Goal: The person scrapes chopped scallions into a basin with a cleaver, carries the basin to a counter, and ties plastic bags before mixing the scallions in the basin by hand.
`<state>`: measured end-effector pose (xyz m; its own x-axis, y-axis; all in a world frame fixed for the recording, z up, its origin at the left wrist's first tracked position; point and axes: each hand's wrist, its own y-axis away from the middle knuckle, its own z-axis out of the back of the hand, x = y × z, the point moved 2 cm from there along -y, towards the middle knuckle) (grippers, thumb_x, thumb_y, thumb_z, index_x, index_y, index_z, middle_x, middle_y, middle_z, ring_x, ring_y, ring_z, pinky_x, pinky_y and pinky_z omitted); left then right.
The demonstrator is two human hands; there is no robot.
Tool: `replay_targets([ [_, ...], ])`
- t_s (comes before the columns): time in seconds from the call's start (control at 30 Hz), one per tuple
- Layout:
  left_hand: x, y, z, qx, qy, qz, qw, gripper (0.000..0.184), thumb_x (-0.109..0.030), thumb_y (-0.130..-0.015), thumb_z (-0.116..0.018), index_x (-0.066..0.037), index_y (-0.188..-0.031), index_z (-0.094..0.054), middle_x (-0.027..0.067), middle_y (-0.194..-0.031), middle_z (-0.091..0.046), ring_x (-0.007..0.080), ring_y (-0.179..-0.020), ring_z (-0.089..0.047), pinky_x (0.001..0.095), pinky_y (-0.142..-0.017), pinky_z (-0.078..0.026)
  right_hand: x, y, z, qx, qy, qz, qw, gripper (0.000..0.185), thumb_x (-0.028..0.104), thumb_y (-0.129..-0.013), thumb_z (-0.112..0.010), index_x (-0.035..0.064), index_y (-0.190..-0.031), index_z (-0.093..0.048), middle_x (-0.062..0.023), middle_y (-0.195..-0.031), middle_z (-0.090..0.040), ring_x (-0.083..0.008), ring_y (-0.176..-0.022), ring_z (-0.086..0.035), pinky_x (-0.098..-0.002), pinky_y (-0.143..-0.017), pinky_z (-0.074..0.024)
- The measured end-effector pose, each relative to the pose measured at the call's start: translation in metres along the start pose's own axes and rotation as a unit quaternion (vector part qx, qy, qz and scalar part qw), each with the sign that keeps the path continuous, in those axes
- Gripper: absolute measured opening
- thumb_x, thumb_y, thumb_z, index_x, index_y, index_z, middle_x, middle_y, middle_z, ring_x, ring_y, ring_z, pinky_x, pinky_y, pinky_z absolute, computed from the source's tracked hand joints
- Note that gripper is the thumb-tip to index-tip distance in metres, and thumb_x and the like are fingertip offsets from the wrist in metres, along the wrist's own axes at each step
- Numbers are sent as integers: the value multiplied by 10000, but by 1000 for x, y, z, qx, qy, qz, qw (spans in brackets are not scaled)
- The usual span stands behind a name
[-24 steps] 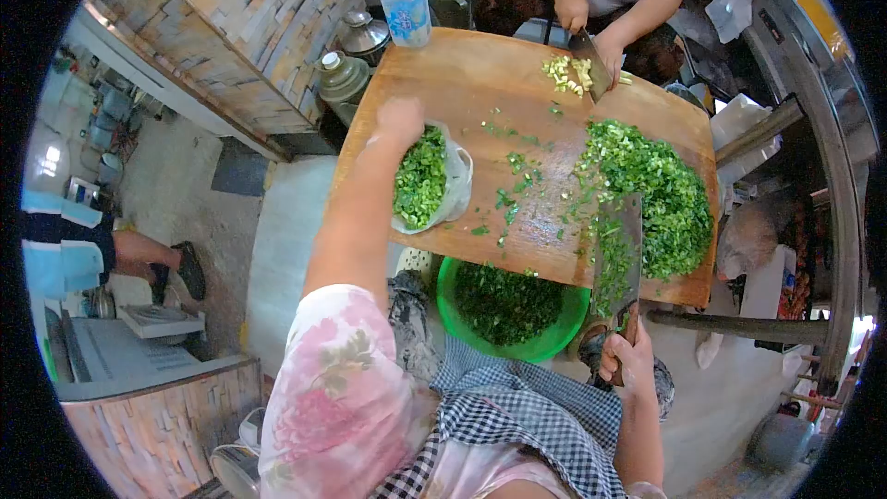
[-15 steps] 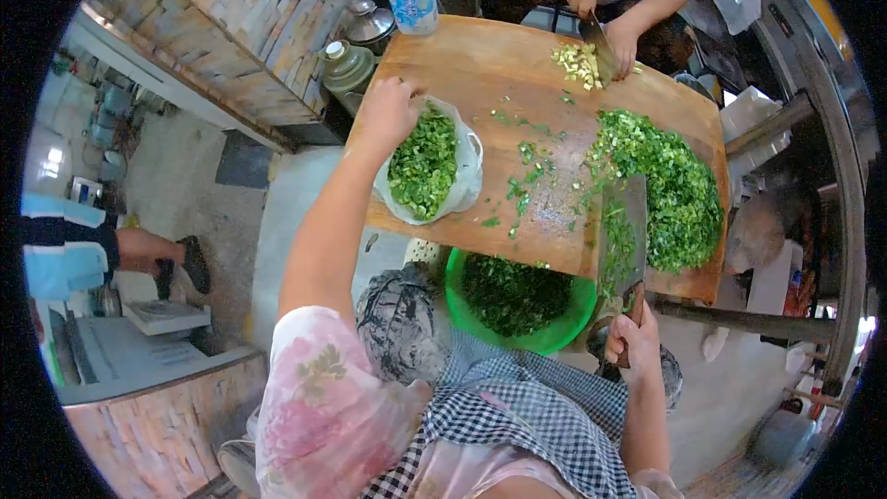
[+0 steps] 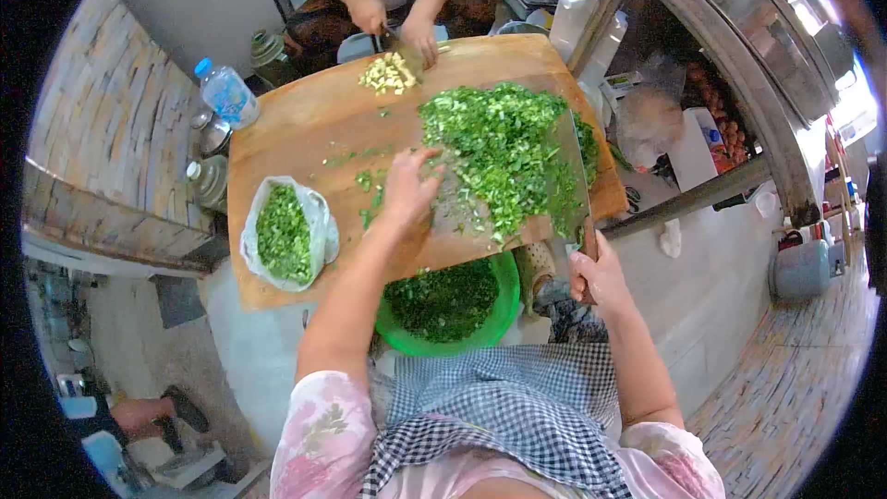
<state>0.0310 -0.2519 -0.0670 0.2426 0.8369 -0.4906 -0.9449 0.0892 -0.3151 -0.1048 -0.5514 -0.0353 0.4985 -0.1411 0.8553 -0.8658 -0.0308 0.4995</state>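
Note:
A large heap of chopped greens [image 3: 494, 143] lies on the wooden board [image 3: 305, 148]. My right hand [image 3: 601, 273] grips the handle of a broad cleaver [image 3: 575, 176], whose blade stands along the heap's right side with green bits on it. At the heap's left edge is my left hand [image 3: 413, 187], palm down, fingers apart and holding nothing. A white plastic bag [image 3: 325, 238] filled with chopped greens sits on the board's left part. Below the near edge of the board, a green basin [image 3: 506, 310] contains darker chopped greens.
Across the board, another person's hands [image 3: 420, 37] work a knife [image 3: 399, 48] beside pale chopped pieces [image 3: 388, 74]. A water bottle [image 3: 226, 92] stands at the far left corner. Metal shelving [image 3: 739, 55] rises on the right.
My left hand has left the plastic bag and come to the heap. The cleaver has passed from the heap's left side to its right. My view has turned right.

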Motion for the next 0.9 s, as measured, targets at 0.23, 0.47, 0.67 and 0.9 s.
replay_targets([
  [0.23, -22, -66, -105, -83, -9, 114, 990, 723, -522, -703, -624, -66, -1233, -442, 234, -1231, -422, 370, -1170, -349, 463, -978, -273, 39, -84, 34, 17, 187, 75, 979, 565, 77, -797, -530, 43, -1301, -276, -21, -594, -454, -101, -401, -408, -268, -364, -333],
  [0.47, -55, -86, -149, -115, -19, 204, 972, 701, -591, -667, -608, -90, -1151, -533, 213, -1181, -469, 357, -1090, -418, 454, -925, -322, -22, -134, 14, 105, 196, 39, 974, 516, 52, -799, -542, 82, -1253, -298, -22, -635, -448, -102, -440, -412, -269, -386, -357],
  [0.67, -58, -86, -148, -117, 33, 177, 977, 469, -383, -650, -695, -67, -986, -613, 156, -1116, -514, 346, -1010, -456, 422, -875, -376, 1, -97, -18, 123, -82, -143, 979, 437, 36, -822, -509, 155, -1188, -302, 6, -622, -385, -90, -450, -373, -244, -382, -342],
  [0.9, -82, -69, -111, -175, 50, 118, 976, 412, -335, -637, -707, -88, -953, -614, 133, -1093, -519, 327, -1005, -457, 395, -862, -390, 1, -55, -39, 96, -66, -73, 991, 405, 12, -801, -468, 121, -1148, -289, -5, -595, -381, -89, -411, -356, -248, -353, -331],
])
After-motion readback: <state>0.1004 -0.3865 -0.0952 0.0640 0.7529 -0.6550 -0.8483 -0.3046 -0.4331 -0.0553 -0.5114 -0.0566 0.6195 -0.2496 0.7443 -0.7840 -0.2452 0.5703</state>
